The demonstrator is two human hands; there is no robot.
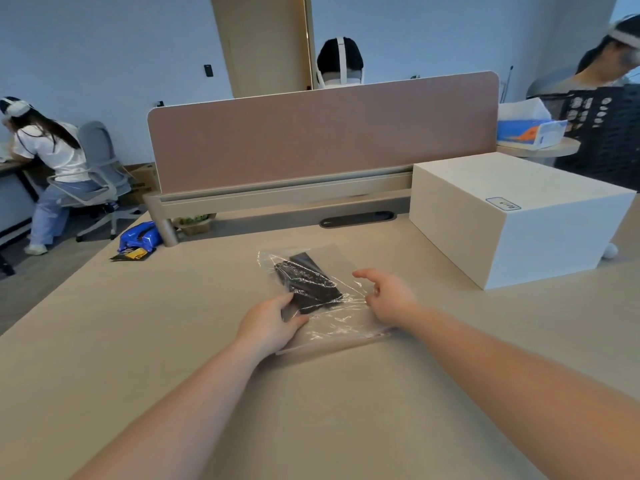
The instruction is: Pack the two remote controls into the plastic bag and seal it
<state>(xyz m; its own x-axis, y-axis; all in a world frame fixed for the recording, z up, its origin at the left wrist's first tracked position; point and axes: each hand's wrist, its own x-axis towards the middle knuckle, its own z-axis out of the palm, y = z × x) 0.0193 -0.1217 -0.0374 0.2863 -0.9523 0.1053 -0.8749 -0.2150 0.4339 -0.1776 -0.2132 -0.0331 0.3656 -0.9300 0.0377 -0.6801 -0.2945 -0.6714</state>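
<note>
A clear plastic bag (pixel 341 323) lies flat on the beige desk (pixel 173 341), its zip edge toward me. Inside it two black remote controls (pixel 308 284) lie side by side, angled away to the left. My left hand (pixel 268 323) grips the bag's near left corner, thumb on top over the end of a remote. My right hand (pixel 389 294) hovers at the bag's right edge, fingers spread and curled, holding nothing that I can see.
A large white box (pixel 512 216) stands on the desk to the right. A pink divider panel (pixel 322 133) runs along the back. A blue snack packet (pixel 140 237) lies at the far left corner. People sit behind the divider, at the left and at the right.
</note>
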